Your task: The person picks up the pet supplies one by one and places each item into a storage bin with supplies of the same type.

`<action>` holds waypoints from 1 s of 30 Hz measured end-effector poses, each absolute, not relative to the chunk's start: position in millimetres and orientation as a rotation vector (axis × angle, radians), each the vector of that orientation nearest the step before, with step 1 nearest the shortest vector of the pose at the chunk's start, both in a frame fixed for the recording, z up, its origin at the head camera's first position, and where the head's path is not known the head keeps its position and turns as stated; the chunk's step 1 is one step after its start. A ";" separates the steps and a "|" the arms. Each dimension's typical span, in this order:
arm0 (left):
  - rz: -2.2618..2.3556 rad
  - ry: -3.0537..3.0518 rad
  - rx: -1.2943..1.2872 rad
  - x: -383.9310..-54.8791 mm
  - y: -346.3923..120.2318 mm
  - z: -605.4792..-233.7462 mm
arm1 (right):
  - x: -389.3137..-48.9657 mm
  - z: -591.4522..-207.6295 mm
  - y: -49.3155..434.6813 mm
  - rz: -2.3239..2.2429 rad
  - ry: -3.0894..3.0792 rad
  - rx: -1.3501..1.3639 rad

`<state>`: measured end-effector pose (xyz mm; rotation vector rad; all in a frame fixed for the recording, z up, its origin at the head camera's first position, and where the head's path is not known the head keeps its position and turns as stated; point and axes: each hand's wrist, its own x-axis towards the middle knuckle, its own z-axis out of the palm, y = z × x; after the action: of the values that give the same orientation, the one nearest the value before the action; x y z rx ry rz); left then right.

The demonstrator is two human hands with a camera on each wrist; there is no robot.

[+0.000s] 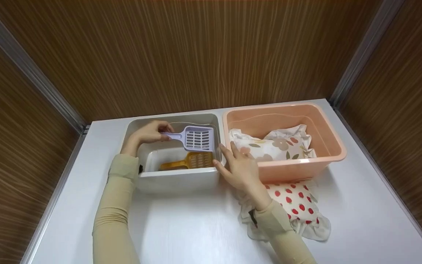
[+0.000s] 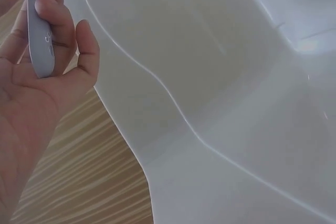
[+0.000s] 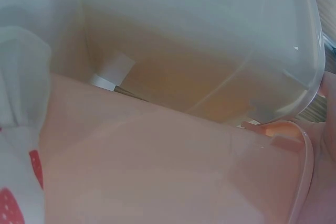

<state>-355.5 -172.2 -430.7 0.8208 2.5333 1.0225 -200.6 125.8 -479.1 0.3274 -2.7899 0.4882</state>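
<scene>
A light purple litter scoop with a slotted head is held over the white bin by my left hand. In the left wrist view, fingers and thumb grip its handle; the head is out of sight there. Inside that bin lies an amber litter scoop, its head toward the right wall. My right hand rests with spread fingers at the neighbouring rims of the white bin and the peach bin. In the right wrist view only part of this hand shows, beside both rims.
A floral cushion with ruffled edges sits in the peach bin. In front of that bin, a strawberry-print cushion lies on the white table, partly behind my right forearm. Wood-grain panels enclose the back and sides.
</scene>
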 end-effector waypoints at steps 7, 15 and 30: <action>0.997 2.534 0.815 -357.0 -170.9 -432.3 | -200.5 -478.0 125.7 0.498 -2.795 0.324; 0.994 2.511 0.799 -359.5 -169.8 -434.5 | -200.7 -478.7 125.4 0.501 -2.798 0.317; 0.930 2.506 0.767 -360.7 -169.4 -437.6 | -200.2 -478.9 125.5 0.495 -2.778 0.326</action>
<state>-360.7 -169.4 -437.6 0.7669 2.5055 0.9301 -200.2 125.5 -478.9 0.3263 -2.7782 0.4955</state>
